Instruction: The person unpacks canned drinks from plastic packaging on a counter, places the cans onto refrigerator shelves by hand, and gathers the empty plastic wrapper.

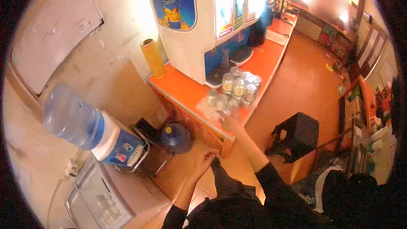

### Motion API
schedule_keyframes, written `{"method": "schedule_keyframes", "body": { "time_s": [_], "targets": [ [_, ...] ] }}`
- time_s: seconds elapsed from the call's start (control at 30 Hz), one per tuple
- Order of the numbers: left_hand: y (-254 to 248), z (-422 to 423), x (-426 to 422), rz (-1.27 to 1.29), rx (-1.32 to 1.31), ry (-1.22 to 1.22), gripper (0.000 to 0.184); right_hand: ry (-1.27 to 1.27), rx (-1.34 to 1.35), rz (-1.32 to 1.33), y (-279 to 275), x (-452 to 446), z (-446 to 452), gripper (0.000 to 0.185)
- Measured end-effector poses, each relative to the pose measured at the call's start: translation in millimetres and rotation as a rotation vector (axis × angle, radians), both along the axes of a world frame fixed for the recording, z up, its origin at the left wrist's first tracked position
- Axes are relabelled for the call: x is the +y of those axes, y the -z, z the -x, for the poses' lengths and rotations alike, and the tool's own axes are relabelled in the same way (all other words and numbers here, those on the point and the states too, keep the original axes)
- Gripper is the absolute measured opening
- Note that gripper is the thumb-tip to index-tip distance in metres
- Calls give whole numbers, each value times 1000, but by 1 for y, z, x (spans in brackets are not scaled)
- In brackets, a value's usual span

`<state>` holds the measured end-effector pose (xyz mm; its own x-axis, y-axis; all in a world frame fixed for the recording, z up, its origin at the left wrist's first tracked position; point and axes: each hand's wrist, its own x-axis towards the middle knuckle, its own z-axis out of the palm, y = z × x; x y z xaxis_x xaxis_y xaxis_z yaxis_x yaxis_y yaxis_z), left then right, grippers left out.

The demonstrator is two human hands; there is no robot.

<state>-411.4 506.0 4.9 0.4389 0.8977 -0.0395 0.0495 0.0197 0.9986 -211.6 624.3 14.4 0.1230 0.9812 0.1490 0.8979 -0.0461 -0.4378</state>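
Several pale drink cans (238,88), some stacked on others, stand near the edge of the orange counter (186,93). Clear plastic wrap (205,108) lies crumpled beside them. My right hand (229,123) reaches over the counter's near end to the front cans, its fingers looking apart; whether they touch a can or the plastic is unclear. Lower down, in front of my body, my left hand (206,160) has its fingertips pressed together. Anything between them is too small to make out.
A white drink dispenser (182,48) and a yellow roll (153,58) stand on the counter. To the left are a water cooler (121,146), a blue water bottle (176,138) on the floor and a glass-topped freezer (99,197). A black crate (296,135) sits at right.
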Motion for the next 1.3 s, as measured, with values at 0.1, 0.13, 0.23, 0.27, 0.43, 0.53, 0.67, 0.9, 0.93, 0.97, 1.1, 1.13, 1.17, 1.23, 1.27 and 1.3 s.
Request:
{"method": "schedule_keyframes", "body": {
  "time_s": [0.1,0.13,0.23,0.27,0.43,0.53,0.67,0.9,0.93,0.97,1.1,1.13,1.17,1.23,1.27,1.3],
  "targets": [
    [-3,3,86,-373,181,-154,25,70,-152,1,9,39,19,36],
    [1,0,116,-382,179,-148,25,78,-151,-8,13,52,23,36],
    [7,-24,199,-337,285,-211,35,312,-89,14,23,70,26,32],
    [9,-37,220,-287,313,-195,44,300,-111,-74,25,68,22,31],
    [20,-78,284,-631,391,-190,52,276,-134,-48,2,73,7,25],
    [28,-93,291,-614,413,-267,51,279,-197,-228,7,65,7,29],
    [41,-97,298,-591,335,-307,50,295,-241,-176,10,69,10,34],
    [61,-87,309,-414,425,-235,67,368,-185,-122,9,69,25,46],
    [61,-84,311,-420,432,-165,70,399,-186,-147,15,70,28,49],
    [59,-81,315,-427,441,-95,74,417,-190,-152,21,72,31,49],
    [77,-79,344,-380,415,42,78,534,-320,-96,24,78,45,49],
    [80,-84,355,-303,556,56,78,559,-313,-134,25,77,49,47],
    [86,-84,360,-223,699,72,78,573,-309,-126,27,78,51,47],
    [67,-68,348,-231,629,105,75,622,-209,-199,28,80,56,45],
    [51,-66,347,-250,545,121,72,645,-212,-206,26,80,58,45],
    [51,-64,347,-268,538,143,72,651,-191,-177,21,79,60,44]
  ]
}}
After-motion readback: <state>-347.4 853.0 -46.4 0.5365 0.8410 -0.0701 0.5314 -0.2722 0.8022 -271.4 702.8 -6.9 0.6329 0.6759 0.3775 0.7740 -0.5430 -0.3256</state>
